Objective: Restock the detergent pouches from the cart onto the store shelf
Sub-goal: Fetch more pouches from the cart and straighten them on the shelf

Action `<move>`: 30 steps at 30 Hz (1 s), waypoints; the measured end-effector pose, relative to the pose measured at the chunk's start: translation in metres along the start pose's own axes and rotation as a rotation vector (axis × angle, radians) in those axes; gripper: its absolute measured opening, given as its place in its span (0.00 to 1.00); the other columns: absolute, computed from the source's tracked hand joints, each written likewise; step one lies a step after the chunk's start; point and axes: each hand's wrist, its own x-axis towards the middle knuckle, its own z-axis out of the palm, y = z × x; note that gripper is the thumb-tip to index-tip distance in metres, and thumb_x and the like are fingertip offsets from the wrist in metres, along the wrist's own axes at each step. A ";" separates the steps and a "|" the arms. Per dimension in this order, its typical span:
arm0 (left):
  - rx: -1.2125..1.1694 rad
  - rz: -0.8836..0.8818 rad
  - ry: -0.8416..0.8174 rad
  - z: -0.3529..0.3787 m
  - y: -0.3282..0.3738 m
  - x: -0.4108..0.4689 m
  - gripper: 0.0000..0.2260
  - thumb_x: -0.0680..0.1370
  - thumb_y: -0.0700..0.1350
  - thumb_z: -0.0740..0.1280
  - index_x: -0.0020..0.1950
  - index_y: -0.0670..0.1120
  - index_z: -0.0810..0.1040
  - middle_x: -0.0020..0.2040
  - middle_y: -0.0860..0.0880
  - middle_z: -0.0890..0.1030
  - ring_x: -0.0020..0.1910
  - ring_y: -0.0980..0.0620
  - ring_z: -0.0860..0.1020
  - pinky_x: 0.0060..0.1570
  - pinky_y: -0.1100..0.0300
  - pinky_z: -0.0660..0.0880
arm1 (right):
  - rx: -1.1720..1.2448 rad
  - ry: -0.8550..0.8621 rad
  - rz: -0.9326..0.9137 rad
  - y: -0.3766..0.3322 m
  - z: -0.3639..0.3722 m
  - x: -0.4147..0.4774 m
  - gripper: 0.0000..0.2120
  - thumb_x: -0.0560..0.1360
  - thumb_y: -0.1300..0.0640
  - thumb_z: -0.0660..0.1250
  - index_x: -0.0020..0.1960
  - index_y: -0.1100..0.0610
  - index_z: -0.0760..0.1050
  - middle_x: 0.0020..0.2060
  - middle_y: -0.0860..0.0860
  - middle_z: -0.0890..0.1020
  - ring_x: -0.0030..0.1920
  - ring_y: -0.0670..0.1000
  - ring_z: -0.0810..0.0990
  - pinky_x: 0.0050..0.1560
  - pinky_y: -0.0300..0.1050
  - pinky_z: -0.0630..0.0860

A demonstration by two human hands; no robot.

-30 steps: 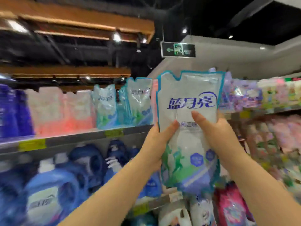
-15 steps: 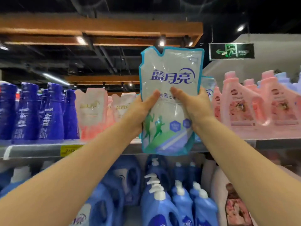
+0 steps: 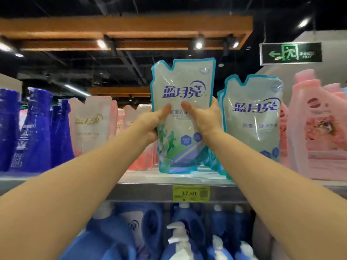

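Observation:
A blue-edged detergent pouch (image 3: 183, 85) with a green and blue print stands upright with its base on the top shelf (image 3: 150, 192). My left hand (image 3: 150, 121) grips its left side and my right hand (image 3: 205, 119) grips its right side, thumbs across the front. Just to the right stand matching blue-edged pouches (image 3: 253, 119), the front one touching my right hand's back. The cart is out of view.
Pink pouches (image 3: 90, 124) and dark blue bottles (image 3: 35, 132) fill the shelf to the left. Pink jugs (image 3: 317, 128) stand at the right. A yellow price tag (image 3: 191, 193) hangs on the shelf edge. Blue detergent jugs (image 3: 178, 233) crowd the shelf below.
Both hands carried the pouch right and down from mid-air onto the top shelf beside the matching pouches. The view turned so the shelf faces me straight on.

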 end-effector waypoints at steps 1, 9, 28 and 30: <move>-0.005 -0.031 0.005 -0.002 -0.008 0.004 0.09 0.75 0.43 0.67 0.54 0.43 0.77 0.44 0.45 0.83 0.35 0.49 0.84 0.36 0.52 0.81 | -0.019 0.011 0.020 0.008 0.000 0.000 0.30 0.62 0.54 0.79 0.60 0.55 0.70 0.50 0.50 0.82 0.50 0.51 0.82 0.56 0.52 0.79; -0.030 -0.083 0.026 -0.020 -0.054 0.031 0.21 0.71 0.44 0.70 0.62 0.39 0.75 0.48 0.42 0.82 0.44 0.43 0.81 0.46 0.46 0.78 | -0.061 -0.002 0.156 0.058 0.007 0.001 0.37 0.62 0.50 0.78 0.64 0.57 0.65 0.54 0.53 0.80 0.54 0.55 0.80 0.59 0.57 0.76; 0.431 -0.375 -0.294 -0.049 -0.038 0.012 0.16 0.75 0.49 0.67 0.62 0.48 0.71 0.58 0.47 0.77 0.57 0.46 0.75 0.54 0.41 0.73 | -0.692 -0.330 0.502 0.030 -0.017 -0.027 0.43 0.67 0.48 0.76 0.70 0.58 0.54 0.63 0.53 0.70 0.62 0.54 0.72 0.60 0.52 0.72; 0.491 -0.381 -0.343 -0.049 -0.040 0.005 0.19 0.74 0.44 0.68 0.63 0.50 0.70 0.59 0.49 0.77 0.58 0.46 0.75 0.51 0.43 0.74 | -0.728 -0.390 0.561 0.031 -0.018 -0.034 0.44 0.66 0.51 0.77 0.71 0.56 0.51 0.66 0.52 0.68 0.63 0.55 0.70 0.61 0.54 0.72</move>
